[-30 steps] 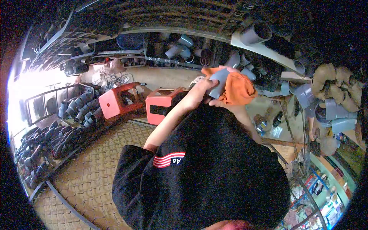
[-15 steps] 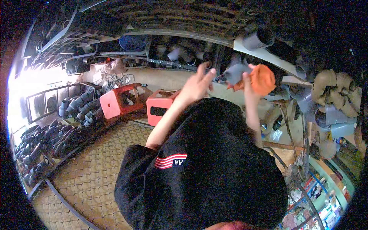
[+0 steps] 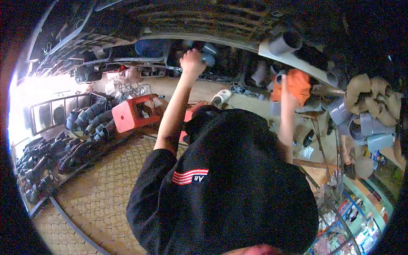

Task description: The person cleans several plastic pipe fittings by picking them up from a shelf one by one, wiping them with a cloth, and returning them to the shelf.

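Observation:
My left hand (image 3: 193, 63) is raised at the dark shelf, its fingers curled against a blue-grey pipe fitting (image 3: 207, 58). Motion blurs the fitting, and part of it lies behind the fingers. On the right, my right hand (image 3: 285, 90) grips a crumpled orange cloth (image 3: 299, 87), with the thumb pointing up. Beside that thumb, a grey pipe fitting (image 3: 277, 80) shows its round opening against the cloth. The cloth hides most of the right fingers.
Red plastic stools (image 3: 135, 114) stand left of my arm. Dark pipe fittings (image 3: 87, 121) are heaped at far left, and tan elbow fittings (image 3: 367, 100) hang at right. A grey pipe piece (image 3: 285, 43) sits on the shelf edge. A white shoe (image 3: 222, 97) shows below.
My left hand has moved up and left from near the cloth to the shelf, and its fingers have curled. The orange cloth stays in my right hand. A shoe has come into view.

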`<act>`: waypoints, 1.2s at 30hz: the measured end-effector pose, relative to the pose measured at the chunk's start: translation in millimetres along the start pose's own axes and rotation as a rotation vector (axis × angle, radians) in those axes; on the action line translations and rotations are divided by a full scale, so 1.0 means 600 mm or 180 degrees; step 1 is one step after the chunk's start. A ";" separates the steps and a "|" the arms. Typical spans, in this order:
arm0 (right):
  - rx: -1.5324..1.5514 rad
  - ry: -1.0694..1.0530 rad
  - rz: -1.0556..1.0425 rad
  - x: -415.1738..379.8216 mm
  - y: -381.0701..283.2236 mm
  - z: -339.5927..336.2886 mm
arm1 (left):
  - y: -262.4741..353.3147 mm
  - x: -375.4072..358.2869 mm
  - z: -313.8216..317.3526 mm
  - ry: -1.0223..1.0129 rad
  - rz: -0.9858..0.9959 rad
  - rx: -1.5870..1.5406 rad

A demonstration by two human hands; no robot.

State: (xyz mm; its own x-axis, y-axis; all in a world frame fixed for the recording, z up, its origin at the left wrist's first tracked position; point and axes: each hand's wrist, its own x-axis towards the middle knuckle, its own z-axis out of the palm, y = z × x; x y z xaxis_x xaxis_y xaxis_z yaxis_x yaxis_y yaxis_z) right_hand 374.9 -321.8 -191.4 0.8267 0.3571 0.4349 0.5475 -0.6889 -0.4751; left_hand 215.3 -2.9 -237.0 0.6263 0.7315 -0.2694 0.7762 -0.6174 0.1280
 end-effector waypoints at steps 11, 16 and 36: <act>0.2017 -0.1216 -0.0143 -0.050 -0.188 -0.040 | 0.049 -0.172 -0.078 -0.0978 0.0059 -0.5087; 0.1758 -0.1150 -0.1690 -0.033 -0.237 -0.035 | 0.101 -0.243 -0.117 -0.1458 -0.0177 -0.5927; 0.3209 -0.2253 0.1489 -0.135 -0.122 0.006 | 0.049 -0.268 -0.254 -0.1179 0.0630 -0.6006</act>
State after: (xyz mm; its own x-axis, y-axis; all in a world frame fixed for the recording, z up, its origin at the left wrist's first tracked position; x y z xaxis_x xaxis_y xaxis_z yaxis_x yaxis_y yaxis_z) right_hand 268.3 -298.2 -194.4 0.6834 0.6780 -0.2707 -0.2055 -0.1772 -0.9625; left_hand 148.3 -94.6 -44.8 0.8541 0.4565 -0.2492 -0.0696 0.5751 0.8151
